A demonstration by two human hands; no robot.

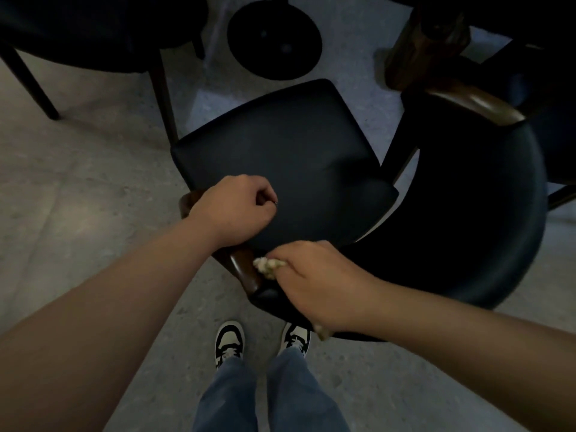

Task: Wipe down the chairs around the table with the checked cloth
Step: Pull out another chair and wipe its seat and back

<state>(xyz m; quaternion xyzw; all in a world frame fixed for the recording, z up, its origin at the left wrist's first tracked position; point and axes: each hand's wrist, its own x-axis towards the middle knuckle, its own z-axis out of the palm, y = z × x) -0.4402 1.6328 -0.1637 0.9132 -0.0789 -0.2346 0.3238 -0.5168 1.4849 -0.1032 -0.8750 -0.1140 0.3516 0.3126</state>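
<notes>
A dark chair with a black padded seat (pixel 290 157) and a curved black backrest (pixel 486 213) with brown wooden arm ends stands right below me. My left hand (pixel 237 210) curls round the chair's near wooden arm at the seat's front left edge. My right hand (pixel 314 282) grips the bunched checked cloth (pixel 266 267) and presses it against the brown wooden arm end (pixel 246 272). A corner of the cloth hangs out under my right wrist.
A second dark chair (pixel 78 35) stands at the far left. The table's round black base (pixel 274 39) sits on the grey speckled floor beyond the seat. A brown wooden leg (pixel 417 54) rises at the upper right. My feet in black-and-white shoes (pixel 230 342) stand just behind the chair.
</notes>
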